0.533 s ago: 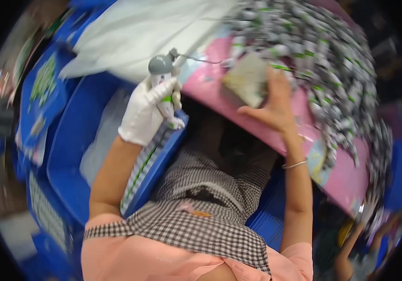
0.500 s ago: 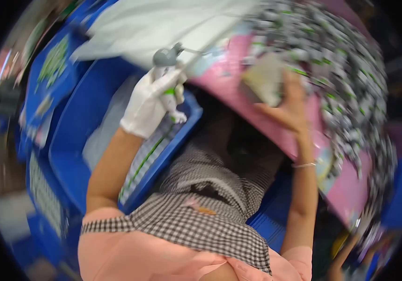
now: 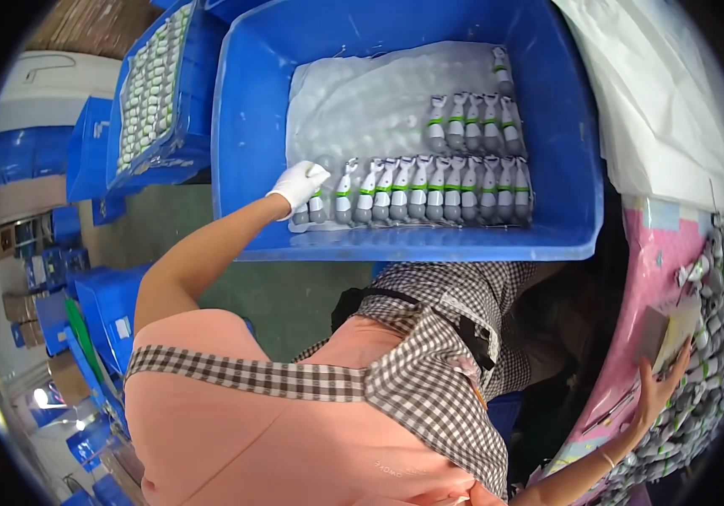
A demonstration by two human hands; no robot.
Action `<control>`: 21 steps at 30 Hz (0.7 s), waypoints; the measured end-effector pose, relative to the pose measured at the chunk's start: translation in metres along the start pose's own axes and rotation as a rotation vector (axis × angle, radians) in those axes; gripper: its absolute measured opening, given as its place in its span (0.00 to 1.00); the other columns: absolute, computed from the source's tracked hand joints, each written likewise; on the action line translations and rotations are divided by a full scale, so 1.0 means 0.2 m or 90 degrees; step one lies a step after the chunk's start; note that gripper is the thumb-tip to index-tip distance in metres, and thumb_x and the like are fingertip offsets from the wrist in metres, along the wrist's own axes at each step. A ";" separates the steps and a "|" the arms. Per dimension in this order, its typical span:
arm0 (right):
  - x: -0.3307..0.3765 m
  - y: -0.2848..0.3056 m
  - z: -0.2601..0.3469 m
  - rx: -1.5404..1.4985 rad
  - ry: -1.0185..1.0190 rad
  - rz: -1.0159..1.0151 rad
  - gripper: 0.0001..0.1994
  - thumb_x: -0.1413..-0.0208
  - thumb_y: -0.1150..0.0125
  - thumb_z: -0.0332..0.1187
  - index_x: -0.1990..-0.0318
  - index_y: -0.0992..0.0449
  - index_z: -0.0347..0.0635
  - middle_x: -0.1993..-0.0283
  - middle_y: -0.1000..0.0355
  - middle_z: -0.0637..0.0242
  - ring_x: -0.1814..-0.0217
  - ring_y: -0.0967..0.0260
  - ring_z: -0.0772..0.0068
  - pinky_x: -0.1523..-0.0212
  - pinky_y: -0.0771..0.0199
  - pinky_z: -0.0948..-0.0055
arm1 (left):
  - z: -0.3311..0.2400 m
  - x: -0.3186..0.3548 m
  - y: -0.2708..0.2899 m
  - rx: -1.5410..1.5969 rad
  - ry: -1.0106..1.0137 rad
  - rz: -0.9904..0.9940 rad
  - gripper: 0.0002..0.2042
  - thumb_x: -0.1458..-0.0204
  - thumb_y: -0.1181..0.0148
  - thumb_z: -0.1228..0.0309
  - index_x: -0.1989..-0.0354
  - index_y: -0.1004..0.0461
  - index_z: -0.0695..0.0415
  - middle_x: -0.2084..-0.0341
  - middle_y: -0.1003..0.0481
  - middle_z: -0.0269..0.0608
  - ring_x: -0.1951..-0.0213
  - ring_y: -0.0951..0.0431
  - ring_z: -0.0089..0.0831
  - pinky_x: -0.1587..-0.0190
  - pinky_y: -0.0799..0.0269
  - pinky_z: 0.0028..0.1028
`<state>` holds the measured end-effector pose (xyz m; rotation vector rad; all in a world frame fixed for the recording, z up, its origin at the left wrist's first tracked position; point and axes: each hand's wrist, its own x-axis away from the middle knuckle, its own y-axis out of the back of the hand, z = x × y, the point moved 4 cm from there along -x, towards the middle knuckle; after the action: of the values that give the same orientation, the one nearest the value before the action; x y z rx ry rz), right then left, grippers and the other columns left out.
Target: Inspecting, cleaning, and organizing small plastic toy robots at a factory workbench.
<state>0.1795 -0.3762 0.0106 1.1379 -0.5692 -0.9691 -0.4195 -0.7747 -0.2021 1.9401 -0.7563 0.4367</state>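
Note:
In the large blue bin (image 3: 404, 244), my gloved left hand (image 3: 301, 184) is at the left end of the near row of small grey-and-white figurines with green bands. Its fingers are pinched together at the upper end of a figurine (image 3: 317, 208), partly hiding it. Another figurine (image 3: 300, 214) lies beside it under the hand. More figurines (image 3: 438, 190) lie side by side to the right. At the lower right, my bare right hand (image 3: 661, 384) grips a pale yellowish block (image 3: 672, 333) over the pink-covered table (image 3: 644, 278).
Translucent white sheeting (image 3: 362, 101) lines the bin, with a shorter figurine row (image 3: 473, 122) farther back. Loose figurines (image 3: 716, 371) are heaped on the table. White sheeting (image 3: 674, 110) hangs over its far end. Another blue bin (image 3: 185, 126) filled with figurines stands at left.
The view has turned left toward the bin. My left hand has carried a figurine from in front of me down into the near row. My right hand stays on the block.

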 end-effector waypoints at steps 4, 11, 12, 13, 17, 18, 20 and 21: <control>0.00 0.00 0.05 -0.021 -0.041 0.023 0.45 0.61 0.32 0.40 0.33 0.48 0.48 0.30 0.54 0.55 0.28 0.61 0.56 0.32 0.62 0.59 | -0.12 0.09 -0.10 -0.646 -0.469 0.230 0.09 0.54 0.42 0.63 0.64 0.25 0.48 0.68 0.25 0.38 0.64 0.25 0.40 0.61 0.33 0.38; 0.03 0.02 0.08 -0.001 -0.038 0.032 0.45 0.59 0.32 0.46 0.32 0.49 0.47 0.29 0.55 0.57 0.27 0.62 0.57 0.32 0.63 0.58 | -0.01 -0.01 -0.27 -0.861 -0.777 0.389 0.05 0.56 0.46 0.65 0.74 0.23 0.47 0.71 0.26 0.33 0.60 0.27 0.32 0.57 0.37 0.36; 0.03 0.00 0.09 0.018 -0.032 0.037 0.44 0.59 0.34 0.39 0.32 0.49 0.47 0.29 0.55 0.58 0.27 0.62 0.58 0.31 0.64 0.59 | -0.01 -0.01 -0.28 -0.840 -0.793 0.373 0.05 0.56 0.46 0.65 0.76 0.24 0.48 0.72 0.26 0.33 0.61 0.27 0.33 0.57 0.37 0.36; 0.03 0.01 0.11 0.038 -0.026 0.037 0.43 0.59 0.36 0.33 0.32 0.49 0.47 0.29 0.55 0.60 0.27 0.62 0.60 0.31 0.64 0.61 | -0.01 0.00 -0.29 -0.839 -0.800 0.373 0.05 0.56 0.46 0.65 0.76 0.24 0.48 0.72 0.26 0.33 0.61 0.27 0.33 0.57 0.37 0.36; 0.03 -0.05 0.12 -0.028 -0.037 0.038 0.46 0.56 0.34 0.46 0.31 0.53 0.47 0.28 0.58 0.60 0.26 0.66 0.59 0.30 0.67 0.59 | 0.02 0.08 -0.21 -0.666 -0.705 0.274 0.05 0.56 0.47 0.68 0.75 0.26 0.53 0.72 0.28 0.42 0.69 0.27 0.41 0.62 0.33 0.38; 0.04 -0.05 0.14 -0.024 -0.025 0.030 0.46 0.54 0.35 0.49 0.31 0.54 0.45 0.28 0.60 0.59 0.25 0.68 0.60 0.30 0.67 0.59 | 0.01 0.11 -0.15 -0.626 -0.732 0.282 0.06 0.56 0.46 0.69 0.71 0.26 0.53 0.72 0.28 0.42 0.69 0.27 0.42 0.62 0.33 0.39; 0.11 -0.02 0.20 -0.062 -0.017 -0.045 0.43 0.51 0.37 0.46 0.31 0.54 0.45 0.28 0.60 0.59 0.25 0.67 0.61 0.30 0.67 0.61 | -0.03 0.15 -0.08 -0.567 -0.779 0.285 0.11 0.56 0.44 0.70 0.63 0.27 0.54 0.70 0.27 0.44 0.67 0.26 0.44 0.62 0.33 0.40; 0.15 0.02 0.21 -0.095 -0.007 -0.117 0.41 0.48 0.39 0.43 0.31 0.54 0.44 0.27 0.61 0.58 0.26 0.65 0.62 0.30 0.66 0.63 | -0.04 0.16 -0.05 -0.547 -0.800 0.283 0.14 0.57 0.44 0.71 0.58 0.28 0.54 0.69 0.27 0.45 0.66 0.26 0.44 0.62 0.33 0.40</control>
<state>0.1621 -0.4216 0.0264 1.0646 -0.3975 -1.1571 -0.3886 -0.7751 -0.1868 1.0228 -1.7928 -0.8624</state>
